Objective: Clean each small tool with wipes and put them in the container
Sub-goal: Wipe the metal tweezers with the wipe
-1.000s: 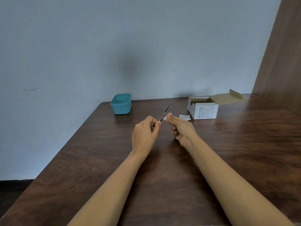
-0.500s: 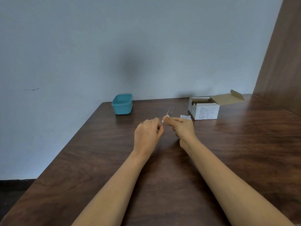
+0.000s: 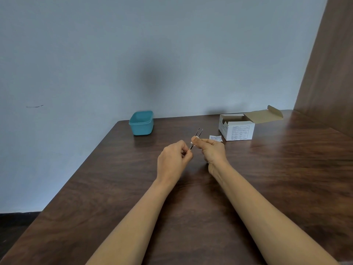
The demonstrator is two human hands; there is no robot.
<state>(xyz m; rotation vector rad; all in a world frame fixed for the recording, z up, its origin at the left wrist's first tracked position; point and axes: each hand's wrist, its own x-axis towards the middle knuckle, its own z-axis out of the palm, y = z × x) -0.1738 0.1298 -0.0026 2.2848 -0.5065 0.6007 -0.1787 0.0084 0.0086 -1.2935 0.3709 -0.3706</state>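
Note:
My left hand (image 3: 174,160) pinches the near end of thin metal tweezers (image 3: 197,133), whose tips point up and away. My right hand (image 3: 211,150) pinches a small white wipe (image 3: 196,138) around the middle of the tweezers, thumb on top. Both hands hover above the middle of the dark wooden table (image 3: 267,178). A teal plastic container (image 3: 141,122) with no lid stands at the table's far left corner; I cannot see inside it.
An open white cardboard box (image 3: 237,129) with its flap folded back sits at the far right. A small torn wipe sachet (image 3: 215,138) lies beside it. A wooden panel (image 3: 328,64) rises on the right, a pale wall behind.
My right hand slid down the tweezers toward my left hand, then back up a little. More of the tweezers shows between the hands now than half a second ago.

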